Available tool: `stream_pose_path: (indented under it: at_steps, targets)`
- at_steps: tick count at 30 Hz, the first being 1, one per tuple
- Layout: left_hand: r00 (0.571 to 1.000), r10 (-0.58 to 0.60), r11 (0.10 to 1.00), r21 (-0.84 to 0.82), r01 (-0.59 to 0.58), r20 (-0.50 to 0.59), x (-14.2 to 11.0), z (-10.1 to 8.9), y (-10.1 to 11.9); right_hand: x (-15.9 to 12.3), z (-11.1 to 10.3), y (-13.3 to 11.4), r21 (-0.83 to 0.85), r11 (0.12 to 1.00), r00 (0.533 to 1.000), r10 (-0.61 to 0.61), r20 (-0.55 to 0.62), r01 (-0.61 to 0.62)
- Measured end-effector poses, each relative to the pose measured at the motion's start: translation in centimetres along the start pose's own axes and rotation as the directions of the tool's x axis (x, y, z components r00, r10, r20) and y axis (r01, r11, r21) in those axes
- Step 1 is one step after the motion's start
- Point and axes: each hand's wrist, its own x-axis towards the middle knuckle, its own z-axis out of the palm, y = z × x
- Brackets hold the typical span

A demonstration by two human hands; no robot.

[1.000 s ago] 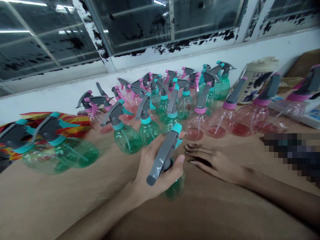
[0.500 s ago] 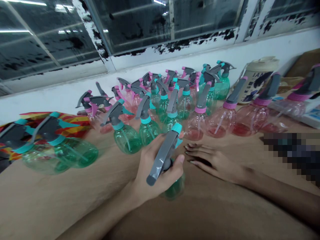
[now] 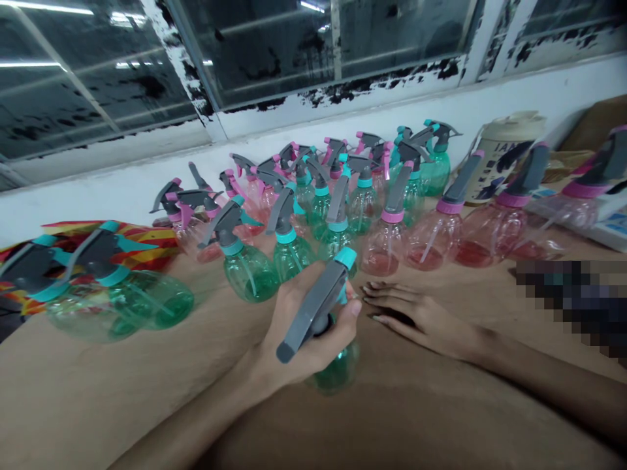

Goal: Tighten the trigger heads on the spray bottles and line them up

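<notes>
My left hand point(image 3: 304, 326) is closed around the neck of a green spray bottle point(image 3: 337, 372) with a grey trigger head and turquoise nozzle. Green liquid shows in its lower part, and my fingers hide much of its collar. Palm down on the table, my right hand point(image 3: 421, 316) lies with fingers stretched out just to the right, holding nothing. Beyond the hands stand other green spray bottles point(image 3: 249, 274) with turquoise collars. Clear pink spray bottles point(image 3: 385, 245) with red liquid and pink collars line up behind the right hand.
More spray bottles crowd the back of the wooden table point(image 3: 215, 385). Two green bottles point(image 3: 166, 303) stand at the left, before a red and yellow cloth point(image 3: 151, 238). A cream tumbler point(image 3: 504, 156) is at the back right. A blurred-out patch point(image 3: 578, 307) covers something at the right edge.
The spray head in my left hand has shifted slightly down and to the left, with the bottle tilting a little. My right hand stays where it was.
</notes>
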Motion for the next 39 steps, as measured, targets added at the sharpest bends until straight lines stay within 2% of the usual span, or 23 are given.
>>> stream_pose_path:
  at_steps: [11, 30, 39]
  targets:
    - [0.998, -0.027, 0.999, 0.018, 0.028, -0.059, -0.15, 0.55, -0.32, 0.05, -0.21, -0.24, -0.011, 1.0, 1.0, 0.004, 0.012, -0.004]
    - [0.998, -0.047, 0.998, -0.047, 0.045, -0.043, -0.1, 0.46, -0.19, 0.03, -0.08, -0.15, 0.022, 1.0, 0.999, 0.007, -0.034, -0.006]
    - [0.999, -0.045, 0.996, -0.081, 0.046, 0.01, -0.05, 0.54, -0.14, -0.01, -0.08, -0.09, 0.005, 1.0, 1.0, 0.008, -0.002, -0.008]
